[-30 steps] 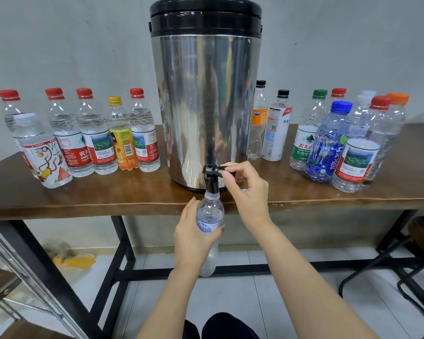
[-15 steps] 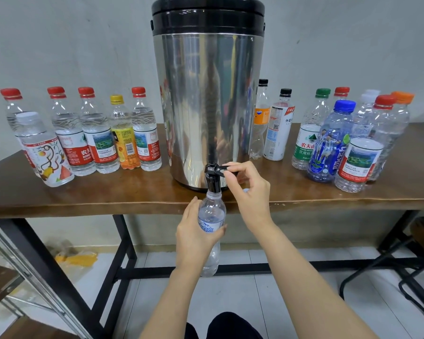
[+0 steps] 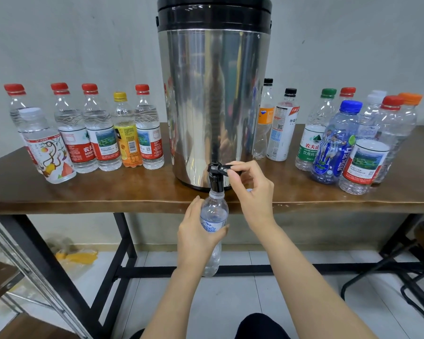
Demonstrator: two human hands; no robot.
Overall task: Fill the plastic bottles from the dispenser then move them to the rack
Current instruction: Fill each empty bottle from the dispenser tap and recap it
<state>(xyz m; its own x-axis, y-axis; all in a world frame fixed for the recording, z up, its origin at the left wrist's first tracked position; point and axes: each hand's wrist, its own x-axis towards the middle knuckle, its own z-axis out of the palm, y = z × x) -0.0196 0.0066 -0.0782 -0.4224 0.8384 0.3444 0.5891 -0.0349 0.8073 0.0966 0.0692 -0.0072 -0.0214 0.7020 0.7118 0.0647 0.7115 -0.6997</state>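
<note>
I kept the open bottle (image 3: 214,209) pressed up under the black tap (image 3: 216,179), mouth against the spout, so the water would run straight in and not over the desk (image 3: 83,192) edge. My left hand (image 3: 196,233) wrapped around the bottle's label band from its nine o'clock side, fingers curled firmly, because it hung in the air below the desk with nothing under it. My right hand (image 3: 252,192) came in from the tap's three o'clock, thumb and forefinger pinched narrowly on the small lever (image 3: 230,167), the other fingers tucked. The steel dispenser (image 3: 213,106) stood at twelve o'clock, set at the desk's front edge so its tap overhung and left room for a bottle beneath. Capped bottles to its left (image 3: 101,133), at ten o'clock, looked filled; the mixed group to its right (image 3: 338,143), at two o'clock, seemed mostly empty, though I couldn't be sure. How full my bottle was, I couldn't tell through the clear plastic. I judged filling was under way, with capping and the rack to come.
</note>
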